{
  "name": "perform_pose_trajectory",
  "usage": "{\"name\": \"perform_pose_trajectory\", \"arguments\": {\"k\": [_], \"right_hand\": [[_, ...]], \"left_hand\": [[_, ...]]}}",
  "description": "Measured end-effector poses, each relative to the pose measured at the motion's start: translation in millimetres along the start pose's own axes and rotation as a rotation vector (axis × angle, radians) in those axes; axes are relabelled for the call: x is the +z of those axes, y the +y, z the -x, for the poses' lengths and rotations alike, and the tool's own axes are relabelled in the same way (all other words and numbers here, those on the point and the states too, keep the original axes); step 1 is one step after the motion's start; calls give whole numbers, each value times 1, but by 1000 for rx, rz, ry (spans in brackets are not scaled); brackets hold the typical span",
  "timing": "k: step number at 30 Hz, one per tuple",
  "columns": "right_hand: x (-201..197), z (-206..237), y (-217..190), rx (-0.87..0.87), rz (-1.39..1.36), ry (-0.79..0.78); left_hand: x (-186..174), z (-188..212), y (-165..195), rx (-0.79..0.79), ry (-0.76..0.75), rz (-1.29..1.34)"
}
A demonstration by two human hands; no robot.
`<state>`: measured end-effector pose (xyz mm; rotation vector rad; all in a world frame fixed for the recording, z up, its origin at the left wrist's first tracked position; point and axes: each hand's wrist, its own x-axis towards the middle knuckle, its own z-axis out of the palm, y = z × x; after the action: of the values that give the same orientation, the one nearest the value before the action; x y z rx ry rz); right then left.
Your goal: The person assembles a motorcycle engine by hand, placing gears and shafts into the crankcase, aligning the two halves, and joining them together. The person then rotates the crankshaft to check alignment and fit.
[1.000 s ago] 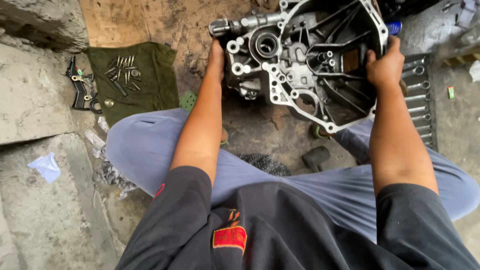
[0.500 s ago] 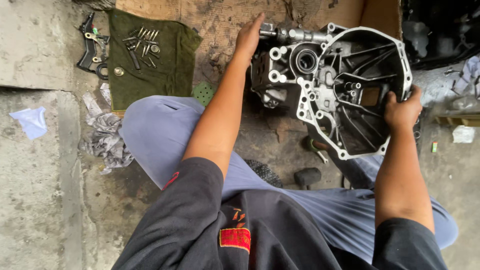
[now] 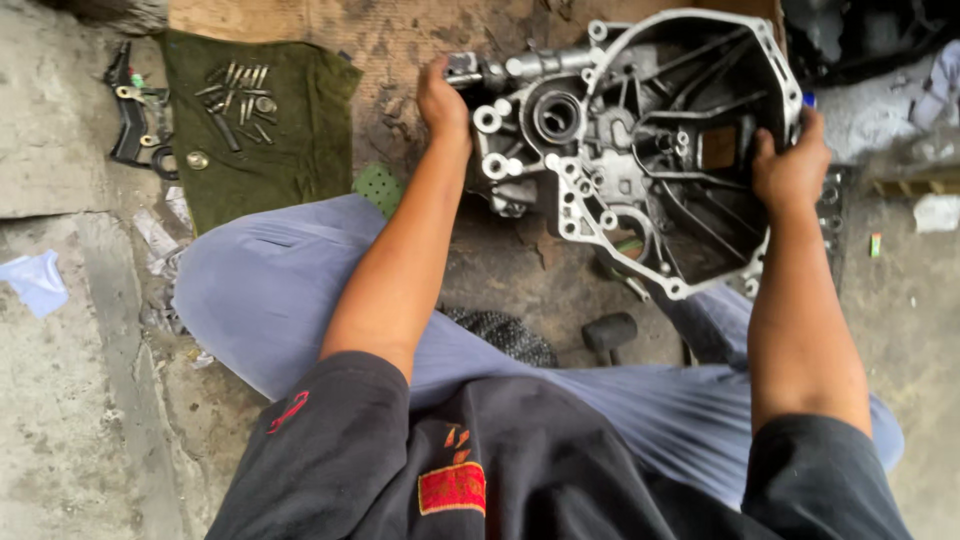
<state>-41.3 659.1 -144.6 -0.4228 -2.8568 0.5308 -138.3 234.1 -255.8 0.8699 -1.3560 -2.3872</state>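
Lying far left on the floor, a green cloth (image 3: pixel 265 130) carries loose bolts (image 3: pixel 235 95). Your left hand (image 3: pixel 442 100) clasps the metal housing (image 3: pixel 640 150) at its narrow end, fingers wrapped; its long axis runs left-right, hollow facing you. Your right hand (image 3: pixel 790 170) grips the rim.

Housing (image 3: pixel 650 150) hides the right hand's (image 3: pixel 790 170) fingertips; bolts (image 3: pixel 235 95) too small.

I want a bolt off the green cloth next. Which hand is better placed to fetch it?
Probably the left hand: it grips the metal housing on the side toward the green cloth; the right hand holds the far rim.
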Motion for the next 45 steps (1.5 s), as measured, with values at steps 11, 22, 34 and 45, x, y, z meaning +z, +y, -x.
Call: {"name": "perform_pose_trajectory", "arguments": {"k": [11, 22, 34, 45], "right_hand": [[8, -3, 26, -92, -9, -17], [9, -8, 32, 83, -134, 53], [2, -13, 31, 231, -172, 33], [8, 14, 49, 232, -78, 92]], "left_hand": [[-30, -16, -40, 131, 106, -276], [-13, -20, -17, -293, -193, -38], [10, 5, -8, -405, -274, 278], [41, -20, -17, -334, -403, 253]]}}
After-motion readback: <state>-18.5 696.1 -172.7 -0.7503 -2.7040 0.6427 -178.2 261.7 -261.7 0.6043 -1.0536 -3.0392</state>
